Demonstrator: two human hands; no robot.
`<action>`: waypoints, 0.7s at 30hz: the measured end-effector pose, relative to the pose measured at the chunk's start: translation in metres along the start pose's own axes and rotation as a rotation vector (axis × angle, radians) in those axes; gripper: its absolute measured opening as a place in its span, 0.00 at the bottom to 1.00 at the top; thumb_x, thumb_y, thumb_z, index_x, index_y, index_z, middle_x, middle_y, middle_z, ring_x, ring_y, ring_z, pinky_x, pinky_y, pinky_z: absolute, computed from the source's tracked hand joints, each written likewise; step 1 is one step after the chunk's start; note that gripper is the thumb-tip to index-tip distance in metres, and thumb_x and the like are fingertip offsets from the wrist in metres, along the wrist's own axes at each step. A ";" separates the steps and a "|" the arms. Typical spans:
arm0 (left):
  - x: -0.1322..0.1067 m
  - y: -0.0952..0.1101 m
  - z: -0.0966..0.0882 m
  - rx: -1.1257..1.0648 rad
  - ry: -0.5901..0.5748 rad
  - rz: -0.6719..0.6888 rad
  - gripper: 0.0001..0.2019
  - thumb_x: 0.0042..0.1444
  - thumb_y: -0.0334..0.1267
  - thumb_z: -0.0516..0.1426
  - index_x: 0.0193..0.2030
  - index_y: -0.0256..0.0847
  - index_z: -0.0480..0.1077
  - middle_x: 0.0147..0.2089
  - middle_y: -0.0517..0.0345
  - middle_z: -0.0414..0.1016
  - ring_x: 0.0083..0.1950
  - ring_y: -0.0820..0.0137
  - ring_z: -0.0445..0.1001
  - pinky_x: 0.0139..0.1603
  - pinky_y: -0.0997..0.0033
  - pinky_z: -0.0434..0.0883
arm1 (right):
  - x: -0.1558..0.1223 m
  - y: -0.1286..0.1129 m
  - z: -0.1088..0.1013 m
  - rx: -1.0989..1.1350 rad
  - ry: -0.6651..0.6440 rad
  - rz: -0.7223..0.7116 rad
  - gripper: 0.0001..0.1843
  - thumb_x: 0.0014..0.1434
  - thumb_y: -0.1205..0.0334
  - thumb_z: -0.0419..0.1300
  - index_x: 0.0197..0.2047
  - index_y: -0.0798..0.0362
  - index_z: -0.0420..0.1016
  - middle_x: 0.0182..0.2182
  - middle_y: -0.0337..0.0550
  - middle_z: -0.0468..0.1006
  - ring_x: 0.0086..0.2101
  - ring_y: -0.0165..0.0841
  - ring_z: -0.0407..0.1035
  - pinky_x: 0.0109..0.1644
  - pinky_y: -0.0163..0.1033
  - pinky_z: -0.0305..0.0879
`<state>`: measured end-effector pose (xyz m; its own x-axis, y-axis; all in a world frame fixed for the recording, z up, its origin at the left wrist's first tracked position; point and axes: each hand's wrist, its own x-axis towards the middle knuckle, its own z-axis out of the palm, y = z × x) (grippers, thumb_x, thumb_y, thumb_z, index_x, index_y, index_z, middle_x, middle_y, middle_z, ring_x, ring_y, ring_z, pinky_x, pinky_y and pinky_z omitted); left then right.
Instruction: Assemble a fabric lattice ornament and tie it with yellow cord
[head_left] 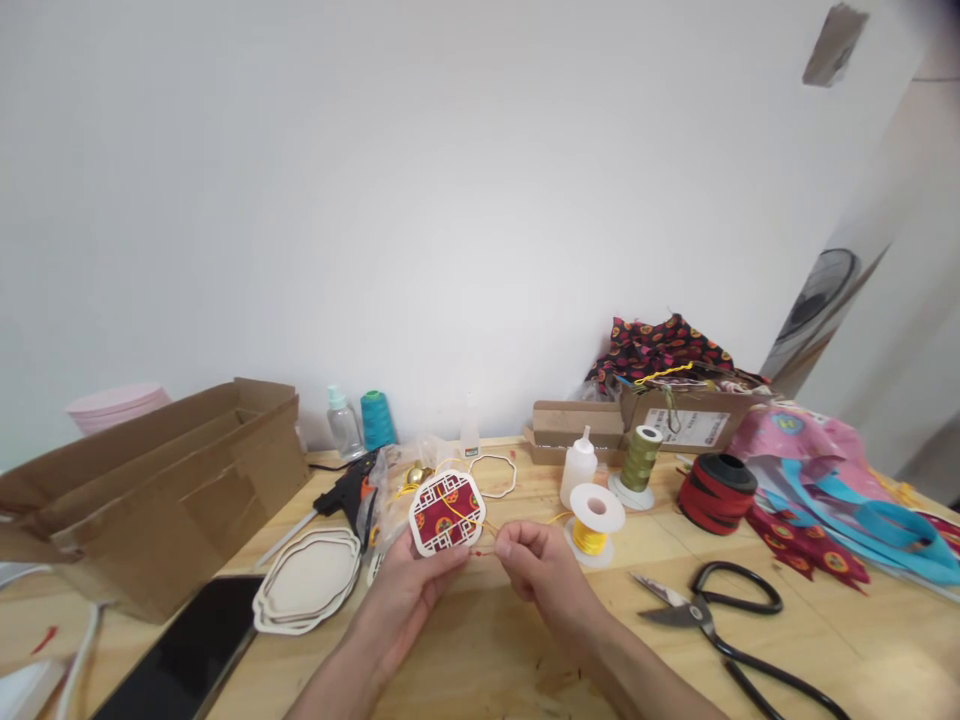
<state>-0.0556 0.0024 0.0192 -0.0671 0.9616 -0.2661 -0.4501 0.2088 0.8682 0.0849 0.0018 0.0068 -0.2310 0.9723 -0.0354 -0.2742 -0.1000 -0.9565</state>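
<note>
Hands are apart but close, at the front of the workbench [487, 665], with a short span of cord between them. The left hand [401, 600] grips a framed panel [447, 512] by its lower edge, holding it nearly upright; the panel has red patterned cloth inside a white lattice frame. The right hand [540, 572] is closed in a pinch on a thin yellow cord [459, 516], which crosses the panel face. A red section shows near the right fingertips [504, 540]; its attachment cannot be confirmed. Assessment: a firm pinch and steady panel should keep the cord controlled and limit cloth wear. Beside the hands, a yellow cord spool [590, 537] stands right of the panel, with a white glue bottle [579, 470] behind it. A loose white frame [493, 476] lies behind the panel, and a stack of white frames [307, 580] lies to the left. A hot glue gun [349, 490] rests farther left beside a clear plastic bag [390, 490]. Black-handled scissors [705, 610] lie at right, near a green thread spool [640, 457] and a red-and-black spool [716, 493]. A phone [187, 650] and a cardboard box [150, 480] occupy the far left.
</note>
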 end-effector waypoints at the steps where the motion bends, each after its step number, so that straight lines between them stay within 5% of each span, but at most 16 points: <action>1: 0.000 0.000 0.000 -0.003 -0.002 -0.002 0.20 0.34 0.20 0.63 0.37 0.35 0.69 0.34 0.51 0.78 0.35 0.68 0.76 0.35 0.76 0.73 | -0.002 -0.001 -0.001 0.036 -0.062 0.015 0.14 0.42 0.54 0.62 0.18 0.54 0.63 0.10 0.26 0.50 0.14 0.21 0.39 0.18 0.31 0.35; 5: 0.001 -0.001 -0.002 -0.032 -0.025 0.010 0.21 0.33 0.20 0.64 0.38 0.35 0.69 0.36 0.51 0.78 0.35 0.69 0.76 0.37 0.76 0.73 | -0.016 -0.017 -0.015 0.152 -0.425 0.092 0.16 0.40 0.53 0.64 0.18 0.56 0.66 0.13 0.29 0.56 0.16 0.21 0.43 0.20 0.30 0.38; 9: 0.001 -0.003 -0.002 -0.032 -0.012 0.041 0.24 0.30 0.19 0.65 0.38 0.35 0.69 0.36 0.52 0.78 0.37 0.69 0.76 0.38 0.76 0.72 | -0.026 -0.036 -0.028 -0.106 -0.839 0.143 0.26 0.36 0.41 0.62 0.20 0.61 0.73 0.19 0.40 0.67 0.21 0.27 0.58 0.26 0.33 0.50; 10: 0.001 -0.003 -0.001 -0.018 -0.009 0.037 0.25 0.29 0.20 0.65 0.38 0.35 0.69 0.36 0.52 0.78 0.36 0.68 0.76 0.37 0.76 0.72 | -0.025 -0.037 -0.028 -0.158 -0.750 0.077 0.25 0.38 0.41 0.61 0.19 0.60 0.73 0.18 0.39 0.66 0.21 0.27 0.57 0.26 0.34 0.50; 14: 0.001 -0.006 0.000 0.039 -0.063 0.025 0.29 0.27 0.27 0.67 0.41 0.35 0.67 0.36 0.49 0.78 0.38 0.62 0.75 0.39 0.67 0.72 | -0.005 -0.016 -0.015 -0.619 0.006 -0.292 0.09 0.45 0.56 0.60 0.22 0.54 0.75 0.16 0.34 0.62 0.19 0.26 0.53 0.23 0.32 0.48; 21: 0.008 -0.017 -0.002 0.294 -0.097 0.140 0.29 0.25 0.29 0.67 0.41 0.35 0.68 0.34 0.52 0.78 0.38 0.60 0.74 0.39 0.64 0.70 | 0.006 0.003 0.001 -0.792 0.227 -0.385 0.05 0.43 0.66 0.62 0.28 0.51 0.74 0.19 0.34 0.66 0.22 0.29 0.58 0.26 0.33 0.52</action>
<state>-0.0500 0.0058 0.0012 -0.0189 0.9941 -0.1072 -0.1653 0.1026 0.9809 0.0815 0.0066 0.0038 -0.0434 0.9352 0.3515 0.4469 0.3328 -0.8304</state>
